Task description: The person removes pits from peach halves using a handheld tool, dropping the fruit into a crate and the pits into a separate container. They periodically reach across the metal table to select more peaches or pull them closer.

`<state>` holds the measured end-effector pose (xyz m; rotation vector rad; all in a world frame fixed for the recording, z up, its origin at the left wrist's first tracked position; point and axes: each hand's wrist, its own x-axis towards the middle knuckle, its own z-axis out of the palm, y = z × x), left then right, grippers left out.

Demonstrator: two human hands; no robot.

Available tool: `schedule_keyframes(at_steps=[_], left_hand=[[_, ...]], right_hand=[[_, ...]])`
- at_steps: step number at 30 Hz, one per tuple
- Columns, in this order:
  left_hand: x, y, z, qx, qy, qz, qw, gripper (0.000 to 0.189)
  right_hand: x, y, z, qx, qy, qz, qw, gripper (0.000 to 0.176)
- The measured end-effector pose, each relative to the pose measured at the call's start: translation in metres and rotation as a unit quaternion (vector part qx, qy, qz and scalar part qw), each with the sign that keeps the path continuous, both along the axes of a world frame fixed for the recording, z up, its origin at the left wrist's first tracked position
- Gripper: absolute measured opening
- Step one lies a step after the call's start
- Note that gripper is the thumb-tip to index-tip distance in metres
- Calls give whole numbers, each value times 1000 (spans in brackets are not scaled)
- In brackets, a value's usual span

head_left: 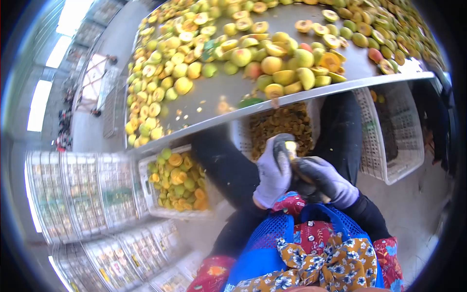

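Observation:
Both of my hands wear lilac gloves with dark palms and fingers, and they meet above my lap. My left hand (274,170) is closed around a small yellowish piece (291,146), perhaps fruit, whose shape is blurred. Against it, my right hand (323,180) is curled round something dark that I cannot make out. Just beyond the hands, between my knees, a white crate (239,141) holds many small brown-yellow pieces (282,121). Above it is the edge of a metal table (214,121) with halved and whole yellow-green fruit (272,63).
At the left stands a white crate (143,182) of fruit halves, with stacked crates (87,194) beyond. Another white crate (404,165) is at the right, under the table edge. A blue mesh basket (265,243) lies near my lap. Dark clothing shows at the far right.

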<state>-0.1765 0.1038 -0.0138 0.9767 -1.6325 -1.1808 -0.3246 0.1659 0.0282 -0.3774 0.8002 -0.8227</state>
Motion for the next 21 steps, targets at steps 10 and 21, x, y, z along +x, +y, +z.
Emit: schedule_keyframes(at_steps=[10,21], left_hand=[[8,1,-15,-31,49,4,998,25],[298,-111,-81,99,-696,257,663,60]], right_hand=[[-2,10,-46,102,-421,-5,901,44],[-22,-14,-79,155,-72,-124,977,39]])
